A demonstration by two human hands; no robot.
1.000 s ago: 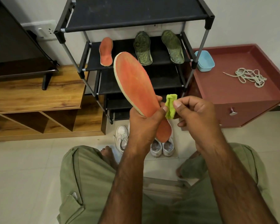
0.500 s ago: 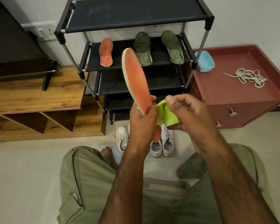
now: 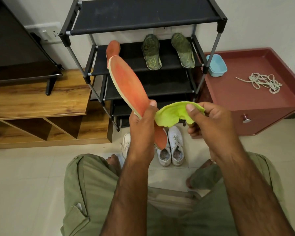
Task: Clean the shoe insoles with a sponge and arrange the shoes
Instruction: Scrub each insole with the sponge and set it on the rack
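Observation:
My left hand grips an orange insole near its lower part, its top tilted up and to the left. My right hand pinches a thin lime-green sponge, spread flat and touching the insole's right edge by my left thumb. A second orange insole lies on the black shoe rack, partly hidden by the held one. Two dark green insoles lie on the same shelf. White shoes stand on the floor below the rack.
A red cabinet stands right of the rack with a small blue tub and a tangle of laces on top. A wooden TV unit with a dark screen is at the left. My knees and bare feet frame the tiled floor.
The held insole has tilted further left. The sponge, bunched between my fingers a second ago, has unfolded into a flat sheet as my right hand moved right and down.

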